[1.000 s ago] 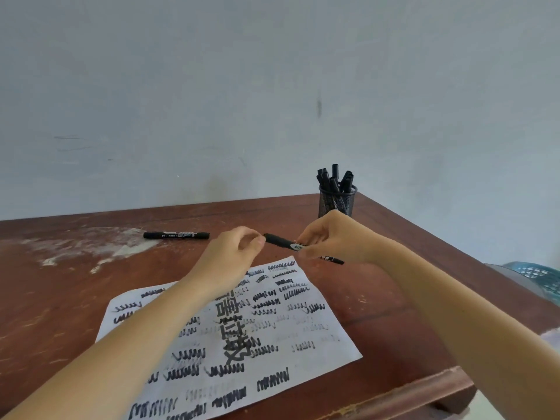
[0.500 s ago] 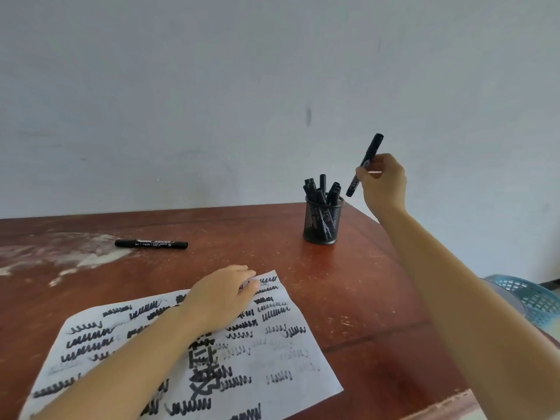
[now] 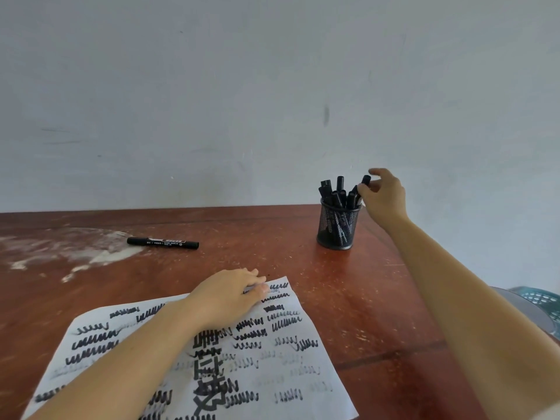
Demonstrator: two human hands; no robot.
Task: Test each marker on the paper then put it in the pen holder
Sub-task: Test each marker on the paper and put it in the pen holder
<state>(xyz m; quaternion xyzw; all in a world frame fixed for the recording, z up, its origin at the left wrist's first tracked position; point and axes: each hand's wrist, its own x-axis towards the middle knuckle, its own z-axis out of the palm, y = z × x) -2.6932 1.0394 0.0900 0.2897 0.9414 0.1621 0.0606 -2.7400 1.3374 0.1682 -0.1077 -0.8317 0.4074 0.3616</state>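
A black mesh pen holder [image 3: 335,226] stands at the table's far right with several black markers in it. One black marker [image 3: 365,179] leans out of its right side. My right hand [image 3: 385,197] is just right of the holder, fingers apart; that marker's top end sits between my thumb and forefinger, with the thumb touching it. My left hand [image 3: 231,296] lies flat on the top edge of the white paper [image 3: 272,368], which is covered in black scribbles. Another capped black marker [image 3: 162,242] lies on the table at the far left.
The red-brown wooden table [image 3: 372,301] has a whitish worn patch [image 3: 60,247] at the far left, beside the lying marker. A teal basket [image 3: 539,298] shows beyond the table's right edge. A pale wall rises behind the table.
My right hand carried the marker from in front of me up and over to the holder and lowered it in. My left hand let go of the marker and dropped onto the paper.
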